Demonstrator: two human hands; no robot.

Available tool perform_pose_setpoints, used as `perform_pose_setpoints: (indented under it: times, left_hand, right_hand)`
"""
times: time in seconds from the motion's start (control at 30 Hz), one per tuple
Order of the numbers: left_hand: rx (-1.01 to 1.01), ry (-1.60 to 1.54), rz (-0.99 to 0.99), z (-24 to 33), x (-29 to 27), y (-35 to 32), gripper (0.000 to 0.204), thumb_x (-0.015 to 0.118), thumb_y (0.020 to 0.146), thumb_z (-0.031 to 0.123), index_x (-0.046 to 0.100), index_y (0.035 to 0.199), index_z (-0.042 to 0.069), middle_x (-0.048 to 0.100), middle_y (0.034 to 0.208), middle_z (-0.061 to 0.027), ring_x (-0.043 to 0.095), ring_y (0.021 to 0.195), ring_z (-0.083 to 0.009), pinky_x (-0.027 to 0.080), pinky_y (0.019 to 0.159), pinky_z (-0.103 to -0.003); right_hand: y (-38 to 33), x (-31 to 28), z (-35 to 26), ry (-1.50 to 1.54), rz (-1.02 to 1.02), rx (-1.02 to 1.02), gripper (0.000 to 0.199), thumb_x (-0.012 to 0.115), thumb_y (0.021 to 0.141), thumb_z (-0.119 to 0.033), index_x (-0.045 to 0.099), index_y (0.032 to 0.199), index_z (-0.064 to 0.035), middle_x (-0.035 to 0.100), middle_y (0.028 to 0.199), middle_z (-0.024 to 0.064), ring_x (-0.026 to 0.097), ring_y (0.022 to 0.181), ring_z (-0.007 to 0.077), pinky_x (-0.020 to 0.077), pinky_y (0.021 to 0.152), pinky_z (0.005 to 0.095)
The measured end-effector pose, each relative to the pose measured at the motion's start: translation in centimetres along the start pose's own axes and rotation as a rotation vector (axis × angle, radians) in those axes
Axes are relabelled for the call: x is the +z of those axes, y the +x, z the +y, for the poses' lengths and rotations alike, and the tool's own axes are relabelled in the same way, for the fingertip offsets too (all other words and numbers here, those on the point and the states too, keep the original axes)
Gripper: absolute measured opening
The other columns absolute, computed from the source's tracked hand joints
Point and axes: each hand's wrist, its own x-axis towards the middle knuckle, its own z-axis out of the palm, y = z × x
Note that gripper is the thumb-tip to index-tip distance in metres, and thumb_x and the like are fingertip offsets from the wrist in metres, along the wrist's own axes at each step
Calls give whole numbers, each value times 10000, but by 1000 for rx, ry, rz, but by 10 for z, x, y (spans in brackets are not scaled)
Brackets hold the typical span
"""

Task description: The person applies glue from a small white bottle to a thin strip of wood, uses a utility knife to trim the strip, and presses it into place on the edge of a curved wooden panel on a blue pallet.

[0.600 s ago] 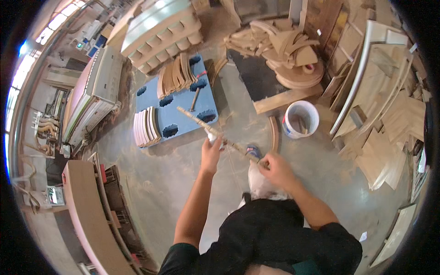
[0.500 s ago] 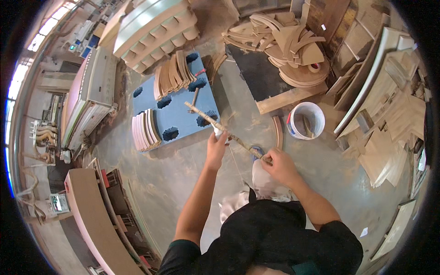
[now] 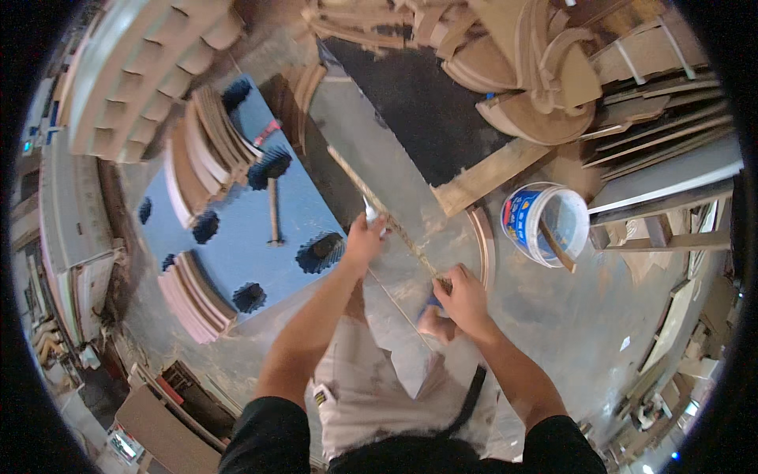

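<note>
A long, thin wooden strip [image 3: 409,242] slants in front of me, its far end pointing up and to the left. Its near end is pinched between the fingers of my right hand [image 3: 466,302]. My left hand [image 3: 365,238] is closed around a small white bottle [image 3: 371,210], whose tip is up against the strip or just beside it. Most of the bottle is hidden by my fingers. Below the strip, my foot and a blue shoe or sandal partly show beside my right hand.
A blue pallet [image 3: 237,265] bears stacks of curved wooden pieces [image 3: 193,162] and a hammer [image 3: 274,212]. To the right stands a white bucket [image 3: 546,225] with a stick in it. A curved wooden piece [image 3: 482,249] lies before it. Boards lean at the right.
My view has shifted, so the pallet sits lower and further left. The strip stays in my right hand and the white bottle in my left, and the strip now slants more steeply.
</note>
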Motion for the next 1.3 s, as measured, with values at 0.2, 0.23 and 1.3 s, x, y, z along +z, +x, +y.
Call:
perform_pose_setpoints:
  times: [0.2, 0.23, 1.3]
  left_hand:
    - [213, 281, -75, -101, -73, 239, 309, 697, 1145, 353, 672, 1274, 74, 734, 1092, 4, 692, 1006, -138, 538, 829, -331]
    - [272, 384, -76, -95, -88, 279, 316, 701, 1144, 360, 670, 1271, 72, 732, 1092, 2, 688, 1009, -139, 534, 831, -334]
    - [861, 958, 200, -174, -138, 459, 398, 724, 1055, 249, 661, 1330, -32, 674, 1484, -256, 674, 1242, -492, 541, 1125, -532]
  right_hand:
    - [111, 235, 129, -30, 47, -15, 263, 852, 964, -242, 671, 1014, -57, 689, 966, 143, 716, 894, 393, 583, 758, 518]
    - [141, 267, 138, -16, 85, -39, 267, 855, 966, -248, 677, 1026, -58, 686, 963, 143, 713, 890, 388, 581, 760, 514]
    - [287, 473, 247, -54, 99, -112, 227, 844, 980, -224, 727, 1080, -58, 734, 1036, 158, 735, 971, 400, 585, 821, 504]
